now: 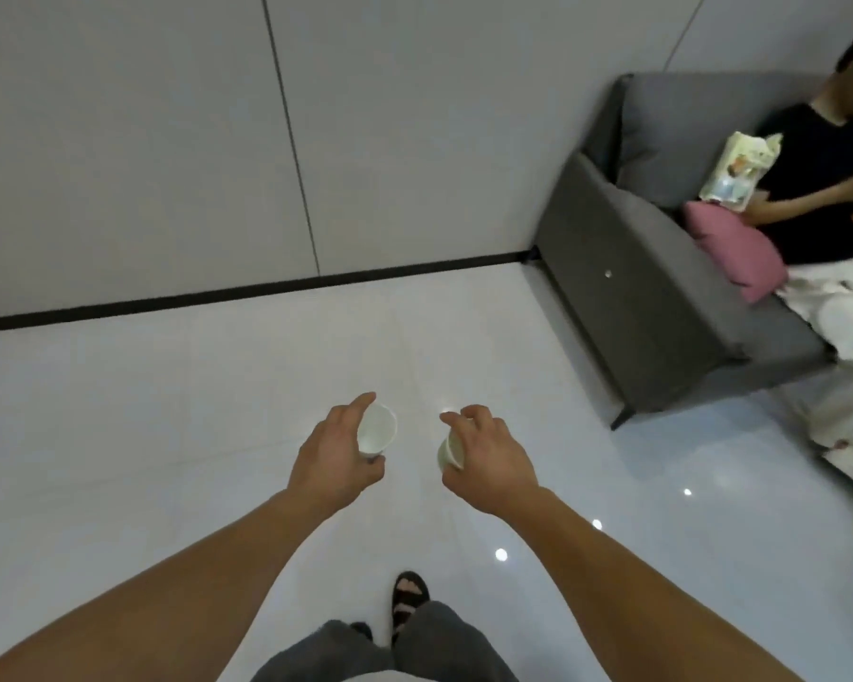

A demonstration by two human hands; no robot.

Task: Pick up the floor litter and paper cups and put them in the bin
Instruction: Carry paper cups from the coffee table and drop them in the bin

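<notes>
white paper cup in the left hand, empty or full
Empty: the white paper cup in the left hand shows only its bare white inside.

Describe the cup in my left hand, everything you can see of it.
The left cup is small, plain, white, and looks like paper; its rim is round and undented. It is tilted, mouth toward the camera, and the inside looks empty. The left hand grips its side, one finger over the rim and another under the base, which is mostly hidden. It is held above the glossy floor, apart from the right cup.
</notes>
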